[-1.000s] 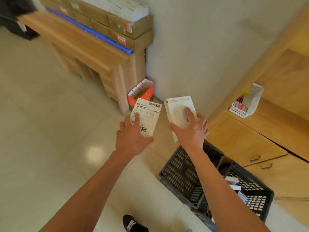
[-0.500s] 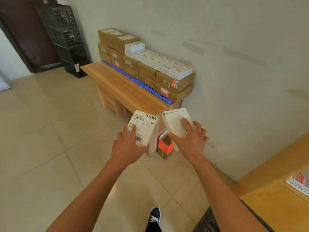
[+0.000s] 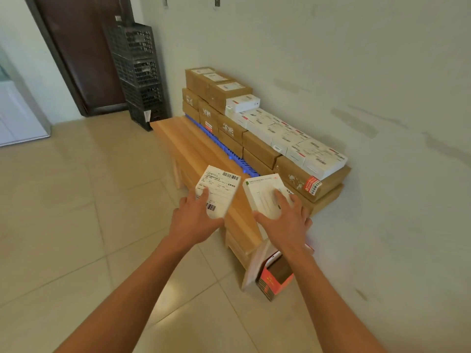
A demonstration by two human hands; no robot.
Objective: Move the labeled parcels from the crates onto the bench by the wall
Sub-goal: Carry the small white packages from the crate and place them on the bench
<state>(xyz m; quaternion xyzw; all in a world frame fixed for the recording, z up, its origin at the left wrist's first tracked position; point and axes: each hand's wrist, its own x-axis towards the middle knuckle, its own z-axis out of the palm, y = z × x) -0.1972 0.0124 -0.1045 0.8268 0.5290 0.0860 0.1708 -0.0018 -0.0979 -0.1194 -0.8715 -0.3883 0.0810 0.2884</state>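
Two hands [image 3: 193, 220] [image 3: 285, 222], two parcels [image 3: 218, 191] [image 3: 266, 194], bench [image 3: 188, 146]

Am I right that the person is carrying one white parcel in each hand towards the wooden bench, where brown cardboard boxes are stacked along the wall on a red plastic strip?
Not quite: the head view shows the ridged plastic strip is blue. Otherwise yes: the left hand grips a white barcode-labelled parcel, the right hand a plain white parcel, above the wooden bench bearing the brown cardboard boxes.
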